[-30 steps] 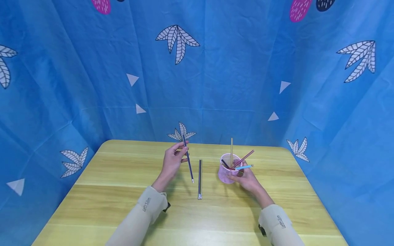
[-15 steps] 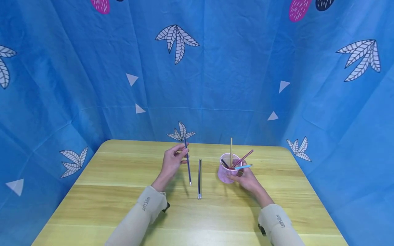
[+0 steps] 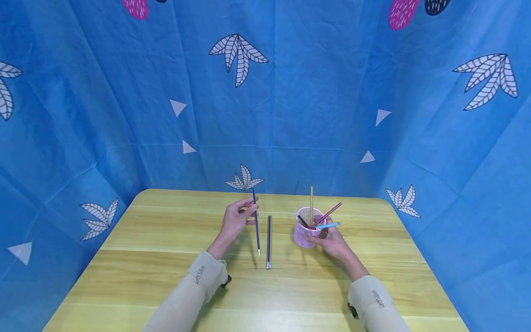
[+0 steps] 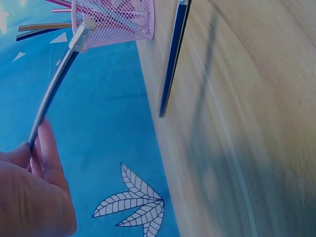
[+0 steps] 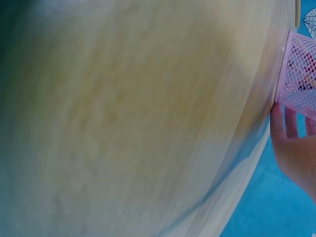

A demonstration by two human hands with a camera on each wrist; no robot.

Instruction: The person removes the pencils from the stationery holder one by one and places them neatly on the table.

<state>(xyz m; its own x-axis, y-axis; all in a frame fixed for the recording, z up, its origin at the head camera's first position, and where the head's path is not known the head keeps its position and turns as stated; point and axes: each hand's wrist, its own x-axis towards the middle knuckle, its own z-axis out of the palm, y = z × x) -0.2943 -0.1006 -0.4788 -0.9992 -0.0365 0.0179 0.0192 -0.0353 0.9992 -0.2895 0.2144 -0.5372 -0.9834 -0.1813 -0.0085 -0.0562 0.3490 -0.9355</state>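
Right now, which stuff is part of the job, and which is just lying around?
Seems part of the job:
- dark pencil in the left hand
- pink mesh cup, held by the right hand
- pencils in the cup
- pencils on the table, probably

Just around it:
- blue curtain
- wooden table, only underneath

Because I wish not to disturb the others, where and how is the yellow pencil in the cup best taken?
Probably pinch the yellow pencil by its upper shaft, coming from the left: it rises well above the pink cup, while the red pencil and blue pencil lean right, where the right hand holds the cup.
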